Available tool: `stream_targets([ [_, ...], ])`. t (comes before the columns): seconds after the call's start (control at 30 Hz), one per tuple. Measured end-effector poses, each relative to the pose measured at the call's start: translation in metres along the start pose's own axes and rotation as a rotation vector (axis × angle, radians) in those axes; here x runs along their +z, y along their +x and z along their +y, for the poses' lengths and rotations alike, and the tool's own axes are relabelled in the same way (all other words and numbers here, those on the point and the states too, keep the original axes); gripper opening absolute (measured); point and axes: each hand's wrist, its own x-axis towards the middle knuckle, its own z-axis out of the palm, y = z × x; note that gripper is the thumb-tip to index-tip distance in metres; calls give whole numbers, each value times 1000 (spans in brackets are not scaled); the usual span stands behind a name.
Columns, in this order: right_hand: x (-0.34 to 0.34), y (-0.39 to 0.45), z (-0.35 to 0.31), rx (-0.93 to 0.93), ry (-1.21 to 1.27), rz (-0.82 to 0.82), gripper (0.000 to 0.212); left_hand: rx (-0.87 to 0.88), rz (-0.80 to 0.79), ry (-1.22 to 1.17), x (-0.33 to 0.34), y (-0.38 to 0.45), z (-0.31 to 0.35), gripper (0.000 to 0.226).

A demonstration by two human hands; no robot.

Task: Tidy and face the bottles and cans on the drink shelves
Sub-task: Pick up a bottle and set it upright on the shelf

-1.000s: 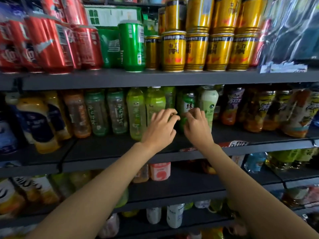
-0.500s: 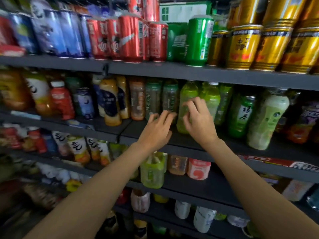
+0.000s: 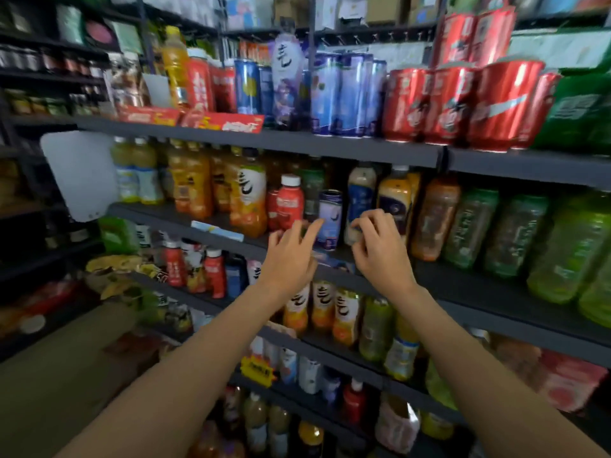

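Note:
Both my hands reach toward the middle drink shelf (image 3: 496,292). My left hand (image 3: 291,256) is open with fingers spread, just in front of a red bottle with a white cap (image 3: 289,201) and left of a small blue can (image 3: 330,219). My right hand (image 3: 377,246) has its fingers curled loosely in front of a blue-labelled milky bottle (image 3: 360,200); it holds nothing. Right of that stand a brown tea bottle (image 3: 433,216) and several green bottles (image 3: 515,233). Orange juice bottles (image 3: 248,200) stand to the left.
The top shelf (image 3: 297,143) carries red cans (image 3: 463,104), blue cans (image 3: 344,94) and flat red boxes (image 3: 221,122). Lower shelves hold more bottles (image 3: 324,309). A white sign panel (image 3: 79,176) juts from the shelf's left end. Floor (image 3: 49,391) lies at lower left.
My view and both hands have shifted left along the middle shelf, from the green bottles to the blue can and milky bottle. Both hands remain empty.

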Motion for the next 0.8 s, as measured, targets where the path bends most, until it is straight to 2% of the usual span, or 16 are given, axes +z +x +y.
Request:
stream_targets([
  [0.1,34,24,-35,130,2,-94,35,-79,-61,-27,-5,-3,-52,69],
  [0.27,72,64,-44,531,58,-311,72,-95,-90,-113,-6,7,-103,75],
  [0.33,83,78,-36,611,52,-376,80,-71,-87,-135,-1,17,-114,75],
  [0.43,101,94,-18,740,55,-389,83,-12,-46,-142,11,39,-128,75],
  [0.5,115,99,-8,796,49,-346,74,57,1,-176,21,53,-133,73],
  [0.63,131,102,-7,747,49,-48,48,205,10,-248,35,72,-137,70],
  [0.8,126,92,-22,613,61,115,47,323,-93,-351,45,94,-131,80],
])
